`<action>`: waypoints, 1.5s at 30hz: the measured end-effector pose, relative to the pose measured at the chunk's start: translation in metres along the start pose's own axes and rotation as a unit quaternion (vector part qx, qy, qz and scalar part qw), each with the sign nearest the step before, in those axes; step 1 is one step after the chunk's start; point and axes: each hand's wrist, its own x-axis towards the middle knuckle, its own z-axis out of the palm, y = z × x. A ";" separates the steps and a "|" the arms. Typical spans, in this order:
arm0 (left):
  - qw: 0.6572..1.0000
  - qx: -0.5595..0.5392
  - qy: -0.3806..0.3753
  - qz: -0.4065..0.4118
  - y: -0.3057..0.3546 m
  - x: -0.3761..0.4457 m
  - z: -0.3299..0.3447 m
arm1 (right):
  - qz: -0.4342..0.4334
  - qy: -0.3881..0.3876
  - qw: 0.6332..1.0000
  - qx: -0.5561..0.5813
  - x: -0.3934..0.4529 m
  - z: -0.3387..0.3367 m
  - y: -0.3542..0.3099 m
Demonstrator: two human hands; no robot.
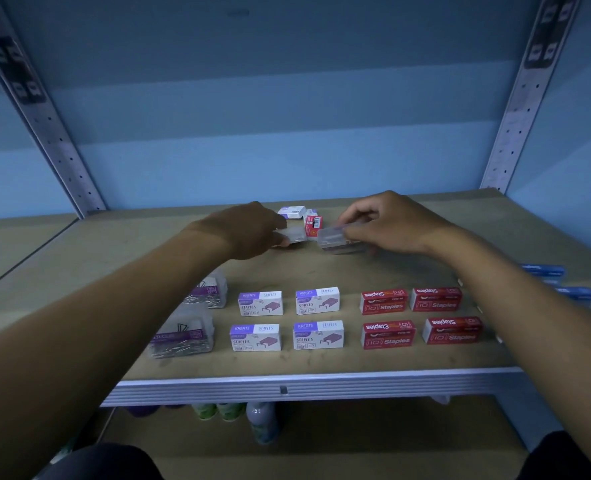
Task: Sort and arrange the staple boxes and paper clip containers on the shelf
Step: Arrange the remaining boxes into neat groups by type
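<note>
Front rows of staple boxes (pixel 255 337), left hand (pixel 249 230) pinching clear container (pixel 292 234), right hand (pixel 387 223) gripping another clear container (pixel 335 241)

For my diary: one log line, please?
left hand: holds small clear plastic box | right hand: holds long clear plastic box | shelf: partly sorted

Left grip: container (pixel 292 234) held behind the purple boxes (pixel 260 303).
Right grip: container (pixel 339 241) held right of it, behind the red boxes (pixel 383 301).
</note>
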 end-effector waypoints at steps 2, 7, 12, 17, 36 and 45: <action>1.000 -0.013 -0.022 0.014 -0.001 -0.004 -0.006 | 0.010 -0.002 1.000 0.020 -0.003 0.000 -0.001; 0.997 -0.034 -0.055 0.032 -0.002 -0.011 -0.017 | 0.038 -0.007 0.997 0.060 -0.010 0.003 0.003; 0.995 -0.057 -0.065 0.049 -0.004 -0.015 -0.018 | 0.046 -0.013 0.997 0.058 -0.018 0.004 0.004; 0.991 -0.098 -0.087 0.037 -0.003 -0.017 -0.015 | 0.039 -0.010 0.999 0.023 -0.024 0.003 0.001; 0.989 -0.140 0.024 0.045 0.003 -0.018 -0.009 | 0.037 0.045 0.998 -0.008 -0.027 0.000 0.000; 0.989 -0.139 0.041 0.015 -0.024 -0.038 -0.012 | 0.020 0.049 0.998 0.028 -0.014 0.020 -0.031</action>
